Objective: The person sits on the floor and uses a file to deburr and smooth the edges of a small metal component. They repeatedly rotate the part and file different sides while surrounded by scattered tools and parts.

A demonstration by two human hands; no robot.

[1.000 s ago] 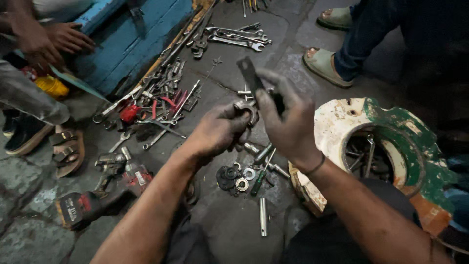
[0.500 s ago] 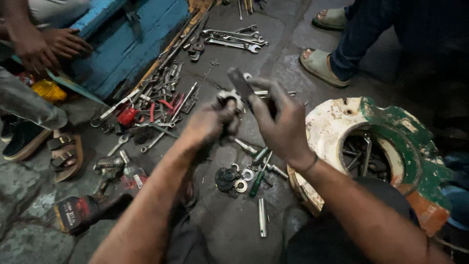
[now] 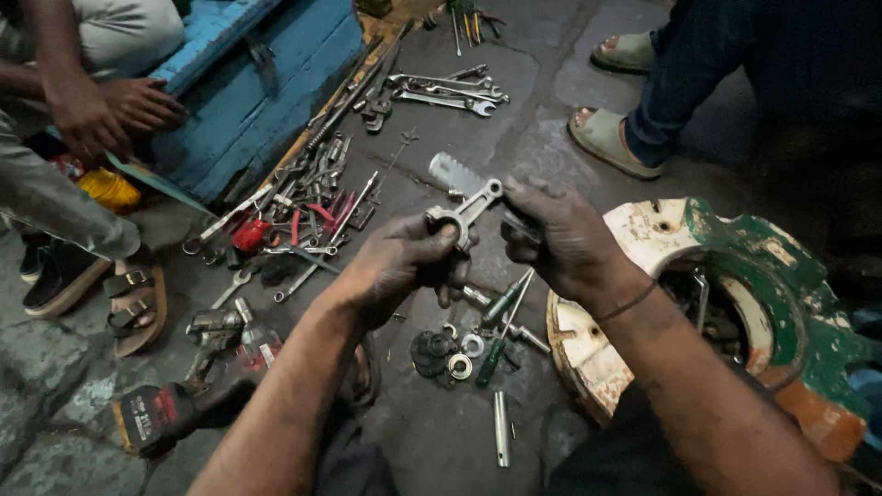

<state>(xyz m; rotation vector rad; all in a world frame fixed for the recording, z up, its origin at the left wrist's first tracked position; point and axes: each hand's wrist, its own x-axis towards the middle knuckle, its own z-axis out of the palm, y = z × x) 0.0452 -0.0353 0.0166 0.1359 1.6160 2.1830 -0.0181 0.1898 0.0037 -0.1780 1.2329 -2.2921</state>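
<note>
Gripping a small metal connecting rod, left hand closes around its lower ring end; right hand is closed on a dark flat tool at the rod's upper end. Below lie washers and a green-handled screwdriver; a worn white-green housing sits right, spanners beyond.

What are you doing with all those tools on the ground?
A person with greasy hands is working over a dirty floor. The left hand grips a small metal rod with rings at both ends, and the right hand holds its far end. Wrenches, washers and a screwdriver lie around. Other people sit or stand nearby.
</note>
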